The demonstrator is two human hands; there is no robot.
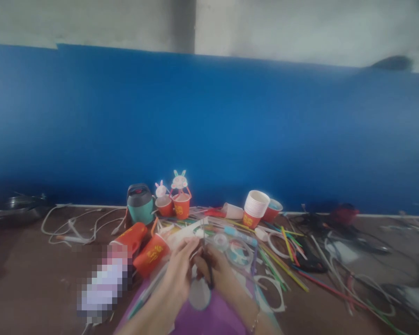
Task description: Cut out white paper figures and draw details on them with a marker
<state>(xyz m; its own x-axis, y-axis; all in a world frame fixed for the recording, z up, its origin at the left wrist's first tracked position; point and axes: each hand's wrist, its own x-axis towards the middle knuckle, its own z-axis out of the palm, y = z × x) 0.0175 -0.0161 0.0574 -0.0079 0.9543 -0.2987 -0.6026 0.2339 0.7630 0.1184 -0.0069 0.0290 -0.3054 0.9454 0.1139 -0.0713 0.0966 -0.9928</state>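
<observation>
My right hand (219,266) is closed around scissors (209,273) with black handles, and their blades point away from me. Close beside it, my left hand (180,261) has its fingers pinched at a small white piece, seemingly paper (199,232), near the blades; blur hides its exact shape. Below both hands a round white disc (199,294) lies on a purple mat (216,318). Two red paper cups (152,255) lie tipped over to the left of my left hand.
Rabbit figures (179,181) stand in red cups at the back, beside a teal and grey container (139,207). Stacked paper cups (255,208) are at back right. Coloured sticks (286,267), clear tape rolls (239,253), a white ring cutout (281,302) and cables (97,228) litter the table.
</observation>
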